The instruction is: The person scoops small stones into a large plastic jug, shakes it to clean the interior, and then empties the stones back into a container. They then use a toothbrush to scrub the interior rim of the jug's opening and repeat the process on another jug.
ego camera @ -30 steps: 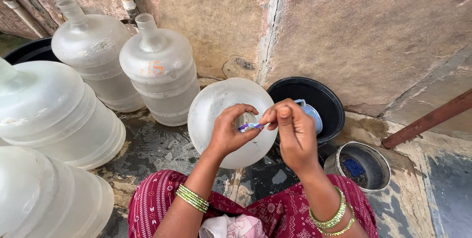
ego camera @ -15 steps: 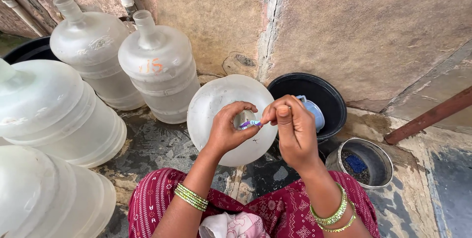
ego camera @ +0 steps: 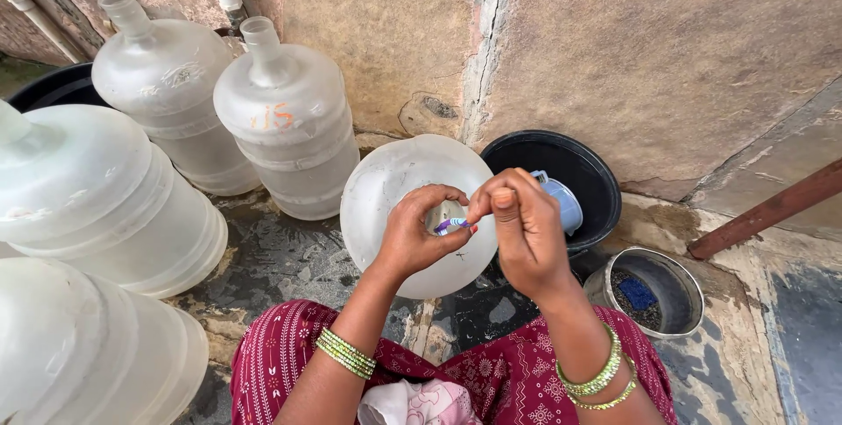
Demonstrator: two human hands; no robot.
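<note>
STEP: scrubbing jug mouth | left hand grips water jug neck | right hand fingers pinch purple brush | NEXT: likely needs steady neck, brush angled inward

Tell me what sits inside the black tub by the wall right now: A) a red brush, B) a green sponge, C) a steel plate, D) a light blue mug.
D: a light blue mug rests against the inner right side of the black tub, just beyond the right hand.

Jugs left — tub right (cup inside).
</note>
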